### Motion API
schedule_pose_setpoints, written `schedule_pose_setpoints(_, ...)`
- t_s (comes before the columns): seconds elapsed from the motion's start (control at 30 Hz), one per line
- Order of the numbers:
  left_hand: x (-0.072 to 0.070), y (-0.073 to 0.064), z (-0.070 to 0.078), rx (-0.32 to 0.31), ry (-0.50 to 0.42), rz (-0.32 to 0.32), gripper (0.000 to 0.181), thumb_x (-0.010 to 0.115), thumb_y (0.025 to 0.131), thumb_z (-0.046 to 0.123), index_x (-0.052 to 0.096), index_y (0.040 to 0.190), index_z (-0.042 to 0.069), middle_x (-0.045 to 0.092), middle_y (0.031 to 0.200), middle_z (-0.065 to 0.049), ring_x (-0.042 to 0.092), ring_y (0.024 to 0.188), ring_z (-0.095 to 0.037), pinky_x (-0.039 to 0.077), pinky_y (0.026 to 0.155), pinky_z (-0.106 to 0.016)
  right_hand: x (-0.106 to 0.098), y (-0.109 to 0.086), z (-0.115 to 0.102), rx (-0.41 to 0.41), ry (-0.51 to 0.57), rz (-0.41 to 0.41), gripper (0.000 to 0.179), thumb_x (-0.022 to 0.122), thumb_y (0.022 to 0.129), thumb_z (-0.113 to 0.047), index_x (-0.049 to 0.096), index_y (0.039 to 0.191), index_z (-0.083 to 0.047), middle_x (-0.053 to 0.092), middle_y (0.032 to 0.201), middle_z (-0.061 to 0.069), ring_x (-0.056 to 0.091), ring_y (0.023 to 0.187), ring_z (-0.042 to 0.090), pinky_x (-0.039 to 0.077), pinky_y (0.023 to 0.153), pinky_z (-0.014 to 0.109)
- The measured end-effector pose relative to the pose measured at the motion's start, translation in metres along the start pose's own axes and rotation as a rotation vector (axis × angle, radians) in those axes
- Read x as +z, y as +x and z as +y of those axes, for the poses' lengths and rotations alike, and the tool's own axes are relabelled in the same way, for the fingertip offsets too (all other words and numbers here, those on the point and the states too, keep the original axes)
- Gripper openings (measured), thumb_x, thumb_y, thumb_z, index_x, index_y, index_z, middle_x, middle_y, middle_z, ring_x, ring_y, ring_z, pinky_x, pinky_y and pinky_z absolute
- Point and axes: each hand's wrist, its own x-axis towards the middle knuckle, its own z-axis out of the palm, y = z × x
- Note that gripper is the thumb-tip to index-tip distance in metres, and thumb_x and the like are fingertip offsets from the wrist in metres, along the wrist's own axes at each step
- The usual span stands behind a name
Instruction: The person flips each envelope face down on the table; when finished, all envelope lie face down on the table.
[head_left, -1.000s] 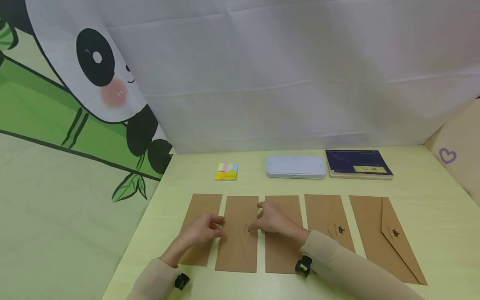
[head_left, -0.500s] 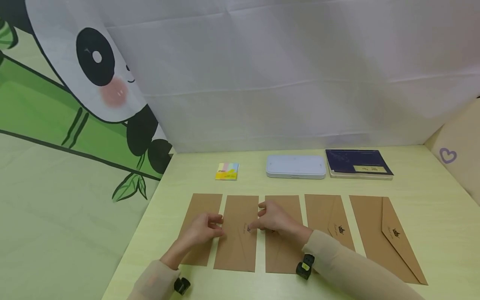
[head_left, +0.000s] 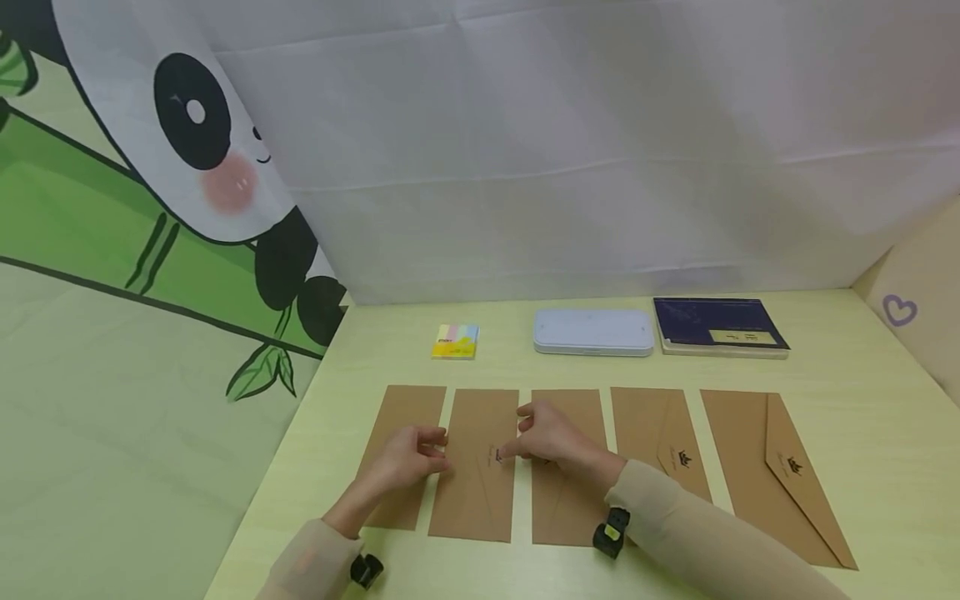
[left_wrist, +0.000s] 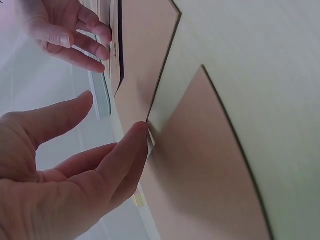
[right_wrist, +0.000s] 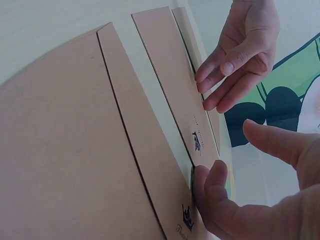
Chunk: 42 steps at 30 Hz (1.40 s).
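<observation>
Several brown paper envelopes lie in a row on the table. My left hand (head_left: 405,458) reaches over the leftmost envelope (head_left: 405,408), its fingertips at the left edge of the second envelope (head_left: 472,500). From the other side my right hand (head_left: 551,435) extends across the third envelope (head_left: 555,517), fingertips at the second one's right edge beside its small crown print. In the left wrist view the left fingers (left_wrist: 125,160) are loosely bent and the thumb stands apart. The right thumb likewise stands away from the fingers (right_wrist: 205,190) in the right wrist view.
To the right lie a fourth envelope (head_left: 645,417) and a fifth envelope (head_left: 738,467), flaps facing up. Behind the row are a sticky-note pack (head_left: 455,342), a pale flat case (head_left: 592,332) and a dark blue notebook (head_left: 716,323). A white cloth (head_left: 562,167) hangs behind the table (head_left: 502,367).
The second envelope's near end has shifted slightly left between the hands. The right hand has moved a touch to the right, uncovering more of the crown print. The other envelopes stay put.
</observation>
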Motion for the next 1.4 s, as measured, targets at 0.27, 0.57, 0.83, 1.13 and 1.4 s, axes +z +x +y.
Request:
schedule_pose_setpoints(0.27,0.0,0.002,-0.001,-0.006,0.008,0.0,0.049,0.075,0.081,0.006,0.057,0.124,-0.009,0.064,0.113,-0.015,0.062,0.09,-0.022,0.052,0.08,-0.037,-0.001,0.001,0.003,-0.007,0.02,-0.003,0.081,0.087,0.068,-0.013,0.044,0.132,0.011,0.054,0.115,0.019,0.056,0.069,0.019,0.047,0.061,0.036)
schedule_pose_setpoints(0.57,-0.001,0.003,-0.002,0.0,-0.009,0.003,0.049,0.075,0.082,0.007,0.057,0.125,-0.009,0.063,0.114,-0.016,0.061,0.09,-0.022,0.052,0.079,-0.037,-0.005,0.002,0.001,-0.031,0.06,-0.035,0.084,0.085,0.07,-0.009,0.038,0.137,0.009,0.059,0.106,0.018,0.057,0.069,0.018,0.047,0.061,0.036)
schedule_pose_setpoints(0.83,0.001,0.004,-0.001,0.015,0.015,0.003,0.052,0.078,0.08,0.016,0.06,0.122,-0.007,0.063,0.115,-0.015,0.062,0.092,-0.023,0.052,0.078,-0.038,-0.012,0.003,0.004,-0.076,0.117,-0.092,0.07,0.077,0.074,0.003,0.042,0.133,0.014,0.062,0.102,0.016,0.062,0.08,0.021,0.053,0.069,0.037)
schedule_pose_setpoints(1.13,0.006,0.006,0.001,0.076,-0.028,-0.03,0.066,0.08,0.078,0.029,0.055,0.132,0.001,0.06,0.122,-0.014,0.061,0.097,-0.026,0.051,0.078,-0.04,-0.015,0.0,0.004,-0.199,0.134,-0.154,0.063,0.073,0.078,0.003,0.043,0.133,0.01,0.069,0.095,0.014,0.066,0.081,0.021,0.052,0.068,0.037)
schedule_pose_setpoints(1.4,0.007,0.006,0.003,0.134,-0.062,-0.059,0.058,0.075,0.083,0.035,0.058,0.132,0.011,0.058,0.123,-0.015,0.059,0.102,-0.031,0.05,0.077,-0.043,-0.012,0.004,0.006,-0.282,0.212,-0.26,0.058,0.074,0.081,0.0,0.047,0.132,0.007,0.066,0.108,0.02,0.066,0.095,0.029,0.053,0.072,0.039)
